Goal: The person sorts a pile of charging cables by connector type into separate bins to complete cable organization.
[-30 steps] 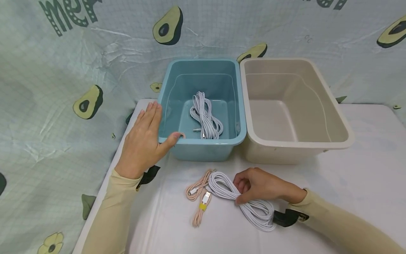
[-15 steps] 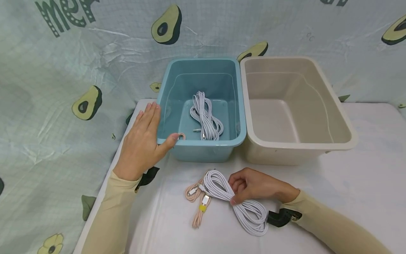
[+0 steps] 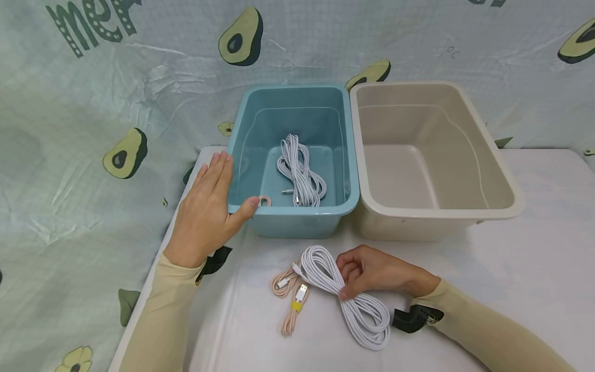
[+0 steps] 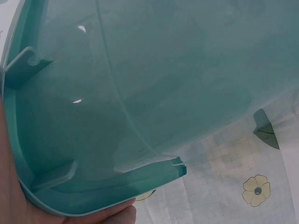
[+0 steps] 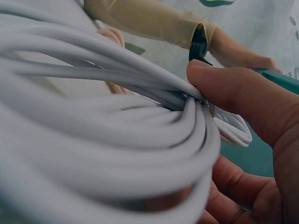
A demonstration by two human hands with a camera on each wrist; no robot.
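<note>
The right hand (image 3: pixel 372 271) is clamped on the long white coiled cable (image 3: pixel 331 281) at its middle, before the near edge of the light-blue rectangular plastic bin (image 3: pixel 297 211); the coil's upper-left end overlaps the peach-pink coiled cable bundle (image 3: pixel 289 321) in the head view; the left hand (image 3: pixel 202 214), fingers straight, thumb apart, rests at the bin's near-left corner

1. Our left hand (image 3: pixel 202 209) shows its back, fingers (image 3: pixel 215 175) straight and together, thumb spread sideways.
2. Our right hand (image 3: pixel 374 271) grips between thumb and curled fingers.
3. Our left forearm (image 3: pixel 162 310) and right forearm (image 3: pixel 488 323) angle inward, sleeved.
</note>
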